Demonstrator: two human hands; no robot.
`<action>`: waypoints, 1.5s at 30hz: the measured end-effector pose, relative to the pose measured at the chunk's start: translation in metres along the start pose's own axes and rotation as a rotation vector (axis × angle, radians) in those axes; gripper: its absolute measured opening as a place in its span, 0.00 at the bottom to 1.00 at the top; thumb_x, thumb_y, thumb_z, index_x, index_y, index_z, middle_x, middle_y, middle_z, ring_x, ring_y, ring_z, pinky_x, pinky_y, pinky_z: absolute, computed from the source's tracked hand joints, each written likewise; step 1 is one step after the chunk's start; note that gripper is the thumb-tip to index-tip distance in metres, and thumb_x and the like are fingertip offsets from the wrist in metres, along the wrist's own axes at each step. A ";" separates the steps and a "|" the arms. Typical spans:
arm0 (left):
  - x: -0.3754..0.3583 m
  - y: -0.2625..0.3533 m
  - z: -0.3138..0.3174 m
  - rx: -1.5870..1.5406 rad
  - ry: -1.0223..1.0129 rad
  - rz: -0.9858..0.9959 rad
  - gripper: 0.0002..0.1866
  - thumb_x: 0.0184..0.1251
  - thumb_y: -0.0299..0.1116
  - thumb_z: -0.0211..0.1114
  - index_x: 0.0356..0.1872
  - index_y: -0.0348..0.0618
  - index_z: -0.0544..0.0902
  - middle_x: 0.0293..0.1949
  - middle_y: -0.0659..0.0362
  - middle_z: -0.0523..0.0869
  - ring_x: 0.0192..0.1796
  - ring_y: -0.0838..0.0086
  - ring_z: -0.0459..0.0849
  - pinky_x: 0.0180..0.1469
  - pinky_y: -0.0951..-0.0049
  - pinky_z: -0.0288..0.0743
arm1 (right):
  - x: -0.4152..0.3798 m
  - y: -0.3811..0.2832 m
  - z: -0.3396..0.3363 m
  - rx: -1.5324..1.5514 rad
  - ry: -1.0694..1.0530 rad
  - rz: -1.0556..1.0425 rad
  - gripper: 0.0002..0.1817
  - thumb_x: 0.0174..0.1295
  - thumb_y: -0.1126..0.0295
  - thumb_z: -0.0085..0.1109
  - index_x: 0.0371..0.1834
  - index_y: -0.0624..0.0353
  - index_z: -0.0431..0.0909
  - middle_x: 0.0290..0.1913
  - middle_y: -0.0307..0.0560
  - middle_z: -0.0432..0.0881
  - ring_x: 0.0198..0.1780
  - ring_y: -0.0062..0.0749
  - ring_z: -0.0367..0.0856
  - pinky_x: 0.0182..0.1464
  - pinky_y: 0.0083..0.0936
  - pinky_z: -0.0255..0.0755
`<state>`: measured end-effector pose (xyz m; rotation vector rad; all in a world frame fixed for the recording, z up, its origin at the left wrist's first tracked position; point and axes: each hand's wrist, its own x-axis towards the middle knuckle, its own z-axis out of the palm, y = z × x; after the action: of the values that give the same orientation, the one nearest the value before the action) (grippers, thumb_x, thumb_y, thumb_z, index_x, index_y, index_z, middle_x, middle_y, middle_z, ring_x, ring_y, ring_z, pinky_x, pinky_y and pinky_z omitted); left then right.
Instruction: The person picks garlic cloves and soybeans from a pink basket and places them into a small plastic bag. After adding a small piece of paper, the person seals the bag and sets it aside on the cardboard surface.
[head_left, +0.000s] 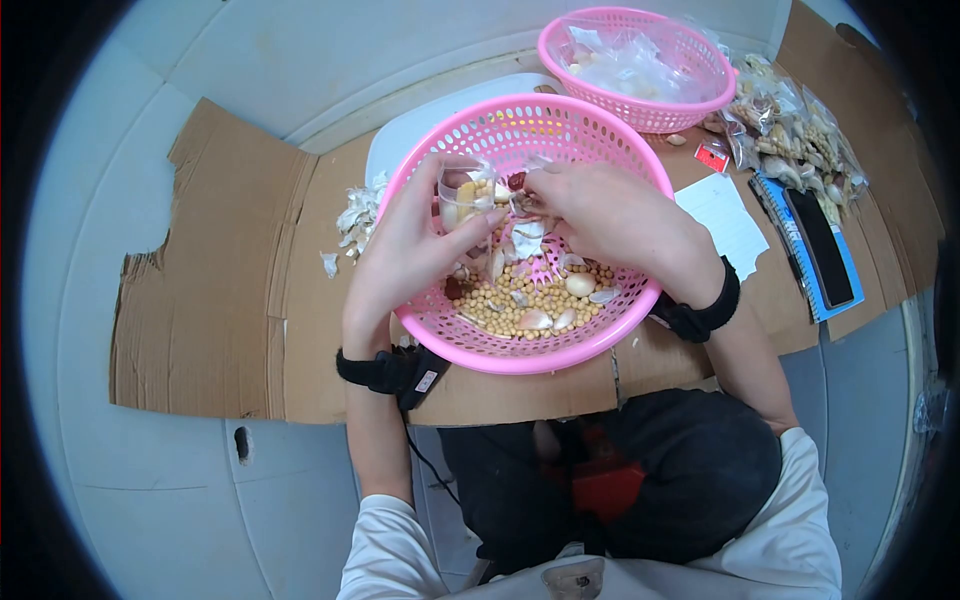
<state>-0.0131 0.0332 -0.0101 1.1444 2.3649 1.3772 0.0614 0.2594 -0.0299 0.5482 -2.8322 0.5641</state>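
Over the large pink basket [640, 300], my left hand [425, 240] is closed around a small clear plastic bag [466, 193] with pale and yellowish pieces inside. My right hand [625, 220] is beside it with fingers pinched together; what they grip is mostly hidden. A dark red piece like a dried date [517, 181] shows at its fingertips. Below both hands, soybeans [500, 305] cover the basket's bottom. Among them lie a whole pale garlic bulb or clove [580, 285], garlic cloves [536, 320] and a white paper packet [527, 238].
A second pink basket [685, 112] at the back holds clear plastic bags. At right are filled bags of dry goods [810, 150], white paper [722, 225], a blue notebook [845, 270] and a black phone [818, 245]. Garlic skins [360, 215] lie left on the cardboard [215, 290].
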 end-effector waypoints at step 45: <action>-0.001 0.004 0.000 -0.060 -0.049 -0.017 0.28 0.70 0.33 0.76 0.65 0.35 0.74 0.53 0.53 0.82 0.52 0.74 0.86 0.52 0.73 0.82 | 0.013 -0.017 -0.026 0.234 0.647 0.023 0.10 0.67 0.68 0.66 0.43 0.64 0.84 0.36 0.53 0.87 0.39 0.49 0.88 0.44 0.41 0.79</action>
<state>-0.0105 0.0337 -0.0074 1.1268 2.2784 1.3887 0.0592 0.2515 0.0030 0.2946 -2.1764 0.8950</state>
